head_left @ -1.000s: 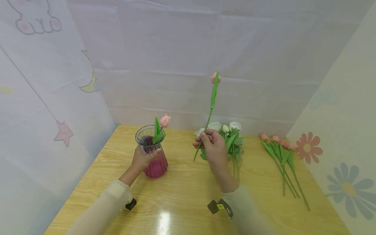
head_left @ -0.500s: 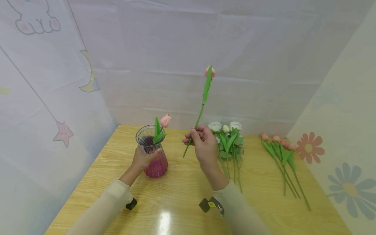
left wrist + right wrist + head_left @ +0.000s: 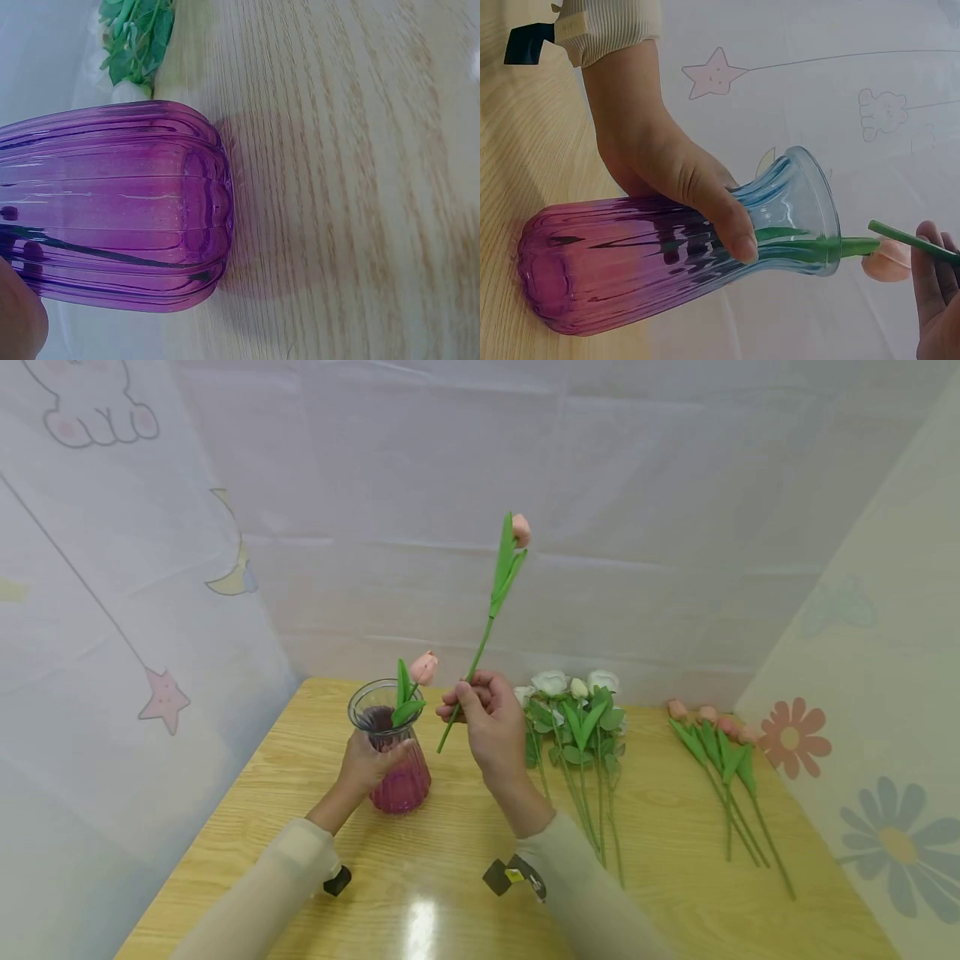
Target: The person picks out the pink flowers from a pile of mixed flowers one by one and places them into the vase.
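The left hand (image 3: pixel 363 767) grips a ribbed pink-and-blue glass vase (image 3: pixel 403 783) on the worktop (image 3: pixel 442 864). The right hand (image 3: pixel 497 727) pinches a green-leaved pink tulip (image 3: pixel 497 599) up nearby. Pinched too softly, it might slip.

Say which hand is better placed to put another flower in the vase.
Probably the right hand: it pinches a flower near the vase, which the left hand is gripping.

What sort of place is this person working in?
Likely a makeshift indoor recording booth: pale sheets, some cartoon-printed, line three sides of a yellow wood-grain table, and a small black boxy device sits by each cream cuff.
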`<move>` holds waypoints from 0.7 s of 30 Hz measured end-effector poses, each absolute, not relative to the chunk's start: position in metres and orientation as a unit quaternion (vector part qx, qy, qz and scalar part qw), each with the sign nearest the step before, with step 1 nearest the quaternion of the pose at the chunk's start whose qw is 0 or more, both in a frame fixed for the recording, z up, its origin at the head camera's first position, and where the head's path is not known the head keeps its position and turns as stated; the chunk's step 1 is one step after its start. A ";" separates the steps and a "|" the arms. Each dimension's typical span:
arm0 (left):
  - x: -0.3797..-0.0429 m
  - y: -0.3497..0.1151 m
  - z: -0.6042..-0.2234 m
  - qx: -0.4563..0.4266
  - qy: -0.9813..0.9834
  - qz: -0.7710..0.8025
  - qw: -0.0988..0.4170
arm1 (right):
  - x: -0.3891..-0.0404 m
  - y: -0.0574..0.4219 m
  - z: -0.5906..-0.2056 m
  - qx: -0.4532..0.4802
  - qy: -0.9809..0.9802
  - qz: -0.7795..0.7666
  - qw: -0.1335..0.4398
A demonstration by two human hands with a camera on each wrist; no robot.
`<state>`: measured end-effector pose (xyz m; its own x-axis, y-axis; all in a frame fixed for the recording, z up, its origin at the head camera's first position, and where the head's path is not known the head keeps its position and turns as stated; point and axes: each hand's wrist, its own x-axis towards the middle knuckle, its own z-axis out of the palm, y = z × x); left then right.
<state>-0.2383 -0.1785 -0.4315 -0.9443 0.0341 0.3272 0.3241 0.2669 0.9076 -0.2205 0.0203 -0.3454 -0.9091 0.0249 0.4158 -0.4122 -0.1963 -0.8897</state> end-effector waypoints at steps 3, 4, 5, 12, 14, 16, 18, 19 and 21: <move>-0.239 -0.179 -0.431 -0.115 -0.786 -0.595 0.120 | -0.222 0.014 -0.344 0.164 -0.614 0.758 0.148; -0.239 -0.179 -0.432 -0.115 -0.786 -0.596 0.119 | -0.223 0.012 -0.343 0.167 -0.613 0.758 0.149; -0.239 -0.179 -0.431 -0.115 -0.786 -0.596 0.117 | -0.223 0.009 -0.343 0.169 -0.612 0.758 0.151; -0.246 -0.182 -0.441 -0.114 -0.780 -0.604 0.114 | -0.227 -0.005 -0.342 0.169 -0.600 0.764 0.166; -0.252 -0.184 -0.449 -0.114 -0.777 -0.609 0.111 | -0.229 -0.009 -0.342 0.170 -0.593 0.768 0.173; -0.258 -0.186 -0.457 -0.109 -0.774 -0.614 0.110 | -0.231 -0.013 -0.341 0.174 -0.589 0.769 0.179; -0.262 -0.187 -0.464 -0.104 -0.773 -0.617 0.108 | -0.233 -0.017 -0.341 0.180 -0.586 0.769 0.184; -0.263 -0.187 -0.465 -0.103 -0.772 -0.617 0.109 | -0.234 -0.019 -0.341 0.182 -0.585 0.768 0.188; -0.263 -0.187 -0.467 -0.100 -0.775 -0.614 0.114 | -0.235 -0.023 -0.340 0.188 -0.587 0.764 0.193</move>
